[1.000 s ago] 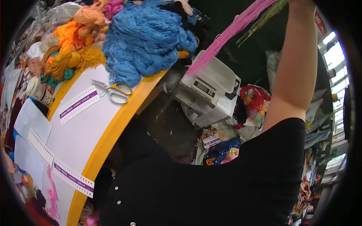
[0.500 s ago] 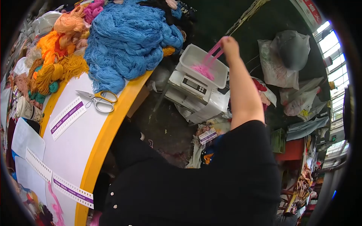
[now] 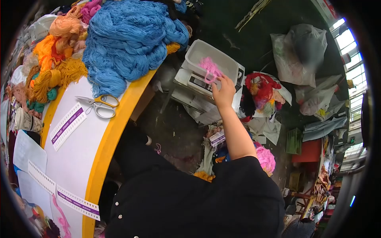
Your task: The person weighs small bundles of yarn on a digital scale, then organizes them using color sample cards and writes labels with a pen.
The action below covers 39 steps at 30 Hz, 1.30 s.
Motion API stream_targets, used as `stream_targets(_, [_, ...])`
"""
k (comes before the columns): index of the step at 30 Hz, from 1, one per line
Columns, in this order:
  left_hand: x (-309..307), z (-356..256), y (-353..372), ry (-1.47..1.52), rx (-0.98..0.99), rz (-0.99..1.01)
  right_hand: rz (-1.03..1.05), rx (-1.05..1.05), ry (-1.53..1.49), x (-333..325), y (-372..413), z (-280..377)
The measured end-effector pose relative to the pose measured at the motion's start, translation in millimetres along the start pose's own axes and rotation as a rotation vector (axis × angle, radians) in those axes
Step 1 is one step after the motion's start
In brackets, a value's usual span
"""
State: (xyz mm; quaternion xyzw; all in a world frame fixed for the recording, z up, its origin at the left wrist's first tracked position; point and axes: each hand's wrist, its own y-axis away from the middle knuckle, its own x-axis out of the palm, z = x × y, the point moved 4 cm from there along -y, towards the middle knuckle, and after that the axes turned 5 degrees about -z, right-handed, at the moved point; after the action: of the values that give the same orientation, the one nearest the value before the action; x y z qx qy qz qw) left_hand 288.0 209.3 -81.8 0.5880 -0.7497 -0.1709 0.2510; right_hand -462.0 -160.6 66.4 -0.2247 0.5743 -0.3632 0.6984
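My right hand (image 3: 224,92) is at the front edge of a white plastic tray (image 3: 194,50), its thumb and fingers closed on one end of a pink yarn bundle (image 3: 209,66). The rest of that bundle lies loosely in the tray. Beneath the tray is a digital scale (image 3: 200,84) with a small display and buttons, partly hidden by the yarn and my hand. My left hand is out of view.
A yellow-edged table (image 3: 104,152) at the left bears a blue yarn heap (image 3: 127,39), scissors (image 3: 104,106) and purple-striped cards (image 3: 68,126). Orange yarn (image 3: 47,51) lies beyond. Plastic bags (image 3: 297,59), red yarn (image 3: 262,89) and a pink yarn ball (image 3: 266,158) are at the right.
My right hand has come down and toward me, from above the tray's far right side to its front edge. The pink strands stretched upward before now lie lower, mostly in the tray.
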Motion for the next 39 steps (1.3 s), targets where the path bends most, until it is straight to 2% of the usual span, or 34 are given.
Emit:
stream_targets(26, [-19,-12,3,-0.022,0.033,-0.003,0.006,-0.032,0.057,9,8,2])
stream_targets(34, [-36,-21,12,-0.004,0.055,-0.030,0.150,-0.093,0.133,19,6,14])
stream_targets(39, [-51,-30,18,0.008,0.077,-0.050,0.173,-0.093,0.197,27,7,14])
